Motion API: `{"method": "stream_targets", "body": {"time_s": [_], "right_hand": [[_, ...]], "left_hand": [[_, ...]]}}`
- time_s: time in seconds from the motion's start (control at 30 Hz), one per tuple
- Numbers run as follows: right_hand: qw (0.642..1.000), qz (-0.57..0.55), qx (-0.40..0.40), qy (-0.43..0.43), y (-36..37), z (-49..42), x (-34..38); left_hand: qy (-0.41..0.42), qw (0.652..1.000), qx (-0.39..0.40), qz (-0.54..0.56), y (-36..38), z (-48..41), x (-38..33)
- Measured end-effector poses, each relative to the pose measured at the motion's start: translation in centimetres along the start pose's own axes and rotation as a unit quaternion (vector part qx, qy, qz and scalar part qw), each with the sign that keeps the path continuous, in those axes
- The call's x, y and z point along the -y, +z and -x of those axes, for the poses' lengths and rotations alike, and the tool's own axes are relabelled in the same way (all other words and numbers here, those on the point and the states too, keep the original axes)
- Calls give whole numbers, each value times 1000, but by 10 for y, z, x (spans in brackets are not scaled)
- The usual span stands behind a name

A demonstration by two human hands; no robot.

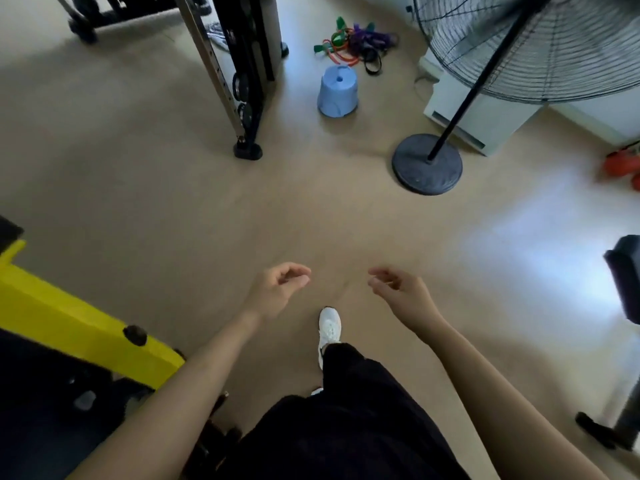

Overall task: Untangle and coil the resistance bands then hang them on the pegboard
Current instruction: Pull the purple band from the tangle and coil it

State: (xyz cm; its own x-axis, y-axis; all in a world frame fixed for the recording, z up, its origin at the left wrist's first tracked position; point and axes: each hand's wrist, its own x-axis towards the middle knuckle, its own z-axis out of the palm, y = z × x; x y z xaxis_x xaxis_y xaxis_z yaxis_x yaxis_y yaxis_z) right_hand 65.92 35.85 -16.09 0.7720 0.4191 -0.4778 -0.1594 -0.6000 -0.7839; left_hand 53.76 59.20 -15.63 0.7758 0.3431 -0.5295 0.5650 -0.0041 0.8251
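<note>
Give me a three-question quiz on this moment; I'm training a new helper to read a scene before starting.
1. True or false: the left hand already holds a band.
2. What stands on the floor just in front of the tangled resistance bands?
3. The fan base lies to which side of the blue stool: A) the person's left, B) the person's right?

Key: 1. False; both it and the right hand are empty, fingers loosely curled. 2. The blue stool. 3. B.
</note>
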Motion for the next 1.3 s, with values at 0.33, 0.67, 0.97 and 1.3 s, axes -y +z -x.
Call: {"method": "stream_targets", "body": {"time_s": [0.33, 0.67, 0.97, 1.3], "right_hand": [[997, 46, 38, -48, -9, -173, 112], [998, 52, -3, -22, 24, -340, 227], [999, 0, -40, 19, 27, -478, 328], [997, -11, -34, 61, -9, -664, 383]], "left_hand": [[-34, 997, -55, 39, -73, -139, -70], [-6, 1000, 1, 31, -186, -324, -142], [39, 998, 25, -32, -292, -487, -236], [-36, 995, 44, -82, -323, -661, -308]]}}
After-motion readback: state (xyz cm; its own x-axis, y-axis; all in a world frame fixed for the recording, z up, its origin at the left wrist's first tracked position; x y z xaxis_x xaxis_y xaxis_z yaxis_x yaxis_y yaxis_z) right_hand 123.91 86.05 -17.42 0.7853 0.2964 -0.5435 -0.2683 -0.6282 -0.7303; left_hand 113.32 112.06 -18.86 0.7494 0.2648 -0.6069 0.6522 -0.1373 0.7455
